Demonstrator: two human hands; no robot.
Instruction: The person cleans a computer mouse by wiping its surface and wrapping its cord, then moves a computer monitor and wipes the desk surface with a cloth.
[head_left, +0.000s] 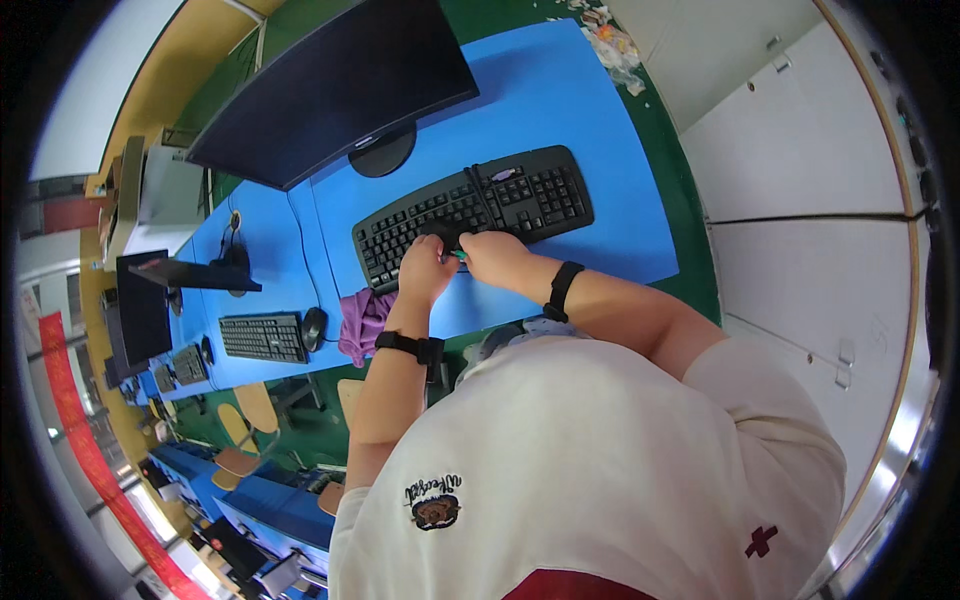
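Note:
My left hand (424, 271) and my right hand (496, 259) meet over the front edge of a black full-size keyboard (517, 206). Between them is a small black object (444, 227), partly covered by my fingers; it may be a mouse with its cable. A green plug (460, 256) shows at my right fingertips, close to my left thumb. The keyboard's cable is bundled across its keys, and its purple plug (506, 174) rests near the top edge. A crumpled purple cloth (360, 326) lies by the keyboard's left end, beside my left forearm.
A large monitor (337, 90) stands behind the keyboard on the blue table (611, 150). Another keyboard (262, 337) and a mouse (314, 328) lie to the left. White cabinets (802, 172) are at the right, with litter (615, 49) on the green floor.

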